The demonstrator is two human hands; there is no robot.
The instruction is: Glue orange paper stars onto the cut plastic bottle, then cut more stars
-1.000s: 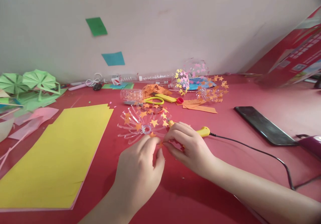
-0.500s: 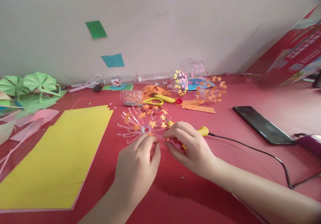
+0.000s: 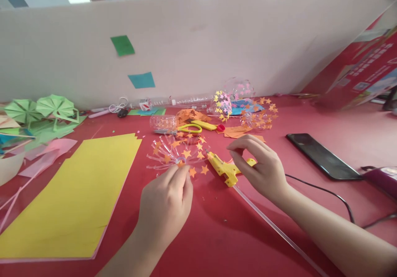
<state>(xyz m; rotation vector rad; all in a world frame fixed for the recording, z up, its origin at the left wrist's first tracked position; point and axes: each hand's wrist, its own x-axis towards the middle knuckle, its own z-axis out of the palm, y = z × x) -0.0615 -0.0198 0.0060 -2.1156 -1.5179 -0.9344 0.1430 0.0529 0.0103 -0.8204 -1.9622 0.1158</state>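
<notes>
A clear plastic bottle piece, cut into splayed strips with orange paper stars on the tips, lies on the red table. My left hand is closed in a pinch on its near side; the fingertips hide the exact spot gripped. My right hand hovers to the right with fingers loosely curved and a gap between thumb and forefinger, nothing visible in it. Just left of and below that hand rests a yellow glue gun, its nozzle toward the bottle piece. A long clear glue stick runs out of its back.
Yellow paper sheets lie at left, near green folded paper pieces. Scissors, a clear bottle part and star-covered plastic pieces stand behind. A black phone and the glue gun's cord are at right.
My right hand has left the bottle piece and moved up and right, its fingers parting. The glue gun shows more fully now. My left hand stays at the bottle piece.
</notes>
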